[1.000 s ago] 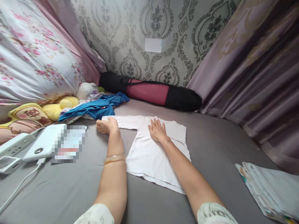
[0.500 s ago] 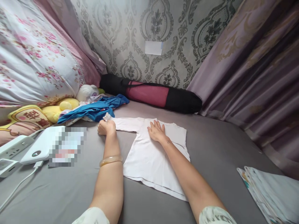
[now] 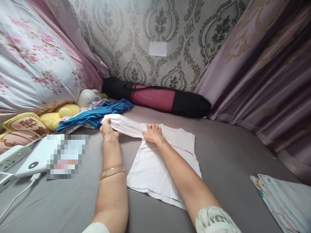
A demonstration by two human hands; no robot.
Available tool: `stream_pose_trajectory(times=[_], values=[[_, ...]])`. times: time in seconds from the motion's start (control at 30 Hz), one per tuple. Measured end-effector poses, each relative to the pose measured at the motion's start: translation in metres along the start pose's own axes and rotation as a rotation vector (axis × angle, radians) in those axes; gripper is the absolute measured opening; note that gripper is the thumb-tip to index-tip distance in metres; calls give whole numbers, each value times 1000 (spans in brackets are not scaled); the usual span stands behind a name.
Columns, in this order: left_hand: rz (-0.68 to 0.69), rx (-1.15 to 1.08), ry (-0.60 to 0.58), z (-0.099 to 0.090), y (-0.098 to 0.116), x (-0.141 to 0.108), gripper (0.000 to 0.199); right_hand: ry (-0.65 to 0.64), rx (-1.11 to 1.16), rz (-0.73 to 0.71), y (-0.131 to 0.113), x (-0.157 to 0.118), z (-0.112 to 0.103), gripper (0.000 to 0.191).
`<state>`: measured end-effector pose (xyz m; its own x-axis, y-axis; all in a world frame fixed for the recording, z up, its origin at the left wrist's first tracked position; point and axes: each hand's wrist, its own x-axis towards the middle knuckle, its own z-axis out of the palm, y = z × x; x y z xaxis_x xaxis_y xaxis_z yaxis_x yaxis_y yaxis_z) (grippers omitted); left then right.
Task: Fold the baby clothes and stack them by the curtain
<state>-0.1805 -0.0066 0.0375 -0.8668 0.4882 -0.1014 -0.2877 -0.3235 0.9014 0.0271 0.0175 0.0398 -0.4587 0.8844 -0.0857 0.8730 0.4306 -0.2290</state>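
Note:
A white long-sleeved shirt lies spread on the grey sheet, its right side folded inward over the body. Its left sleeve is stretched out and lifted a little at the cuff. My left hand is closed on that cuff, the fingers partly hidden behind the hand. At the shoulder end of the same sleeve, my right hand has its fingers bent and closed on the fabric; the fingertips are partly out of sight. A blue garment lies just beyond my left hand.
A black and pink long bag rests along the wall. Folded cloths lie at the right. On the left are a white power bank with a cable, a power strip, plush toys and a floral pillow.
My right hand has slid left from the shirt's chest to the sleeve's base, and its flat fingers have bent. My left hand has raised the cuff slightly, and the sleeve is lifted.

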Motion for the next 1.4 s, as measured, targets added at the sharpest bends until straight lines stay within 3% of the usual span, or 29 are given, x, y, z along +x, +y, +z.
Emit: stream_pose_trajectory(times=[0.23,0.4,0.5,0.63,0.77,0.87,1.07,1.27,1.4], values=[[-89,-265,-206,12,18,-19,14,-223,-41,36,-1,19,-14,92],[-117,-313,-231,29,21,-38,12,-264,-50,65,0,27,-14,109],[-68,-222,-226,41,19,-50,14,-169,101,25,7,23,-20,94],[-6,-5,-285,58,12,-69,13,138,606,119,27,1,-27,48],[159,294,-358,75,0,-94,8,108,1321,369,57,-36,-28,37],[260,467,-496,85,-12,-117,6,87,1613,472,77,-63,-25,36],[279,679,-772,89,-31,-164,8,118,1758,544,98,-91,-20,32],[336,796,-963,88,-49,-190,17,177,1832,503,101,-90,-19,32],[374,849,-1078,87,-59,-204,25,132,1810,464,103,-88,-23,42]])
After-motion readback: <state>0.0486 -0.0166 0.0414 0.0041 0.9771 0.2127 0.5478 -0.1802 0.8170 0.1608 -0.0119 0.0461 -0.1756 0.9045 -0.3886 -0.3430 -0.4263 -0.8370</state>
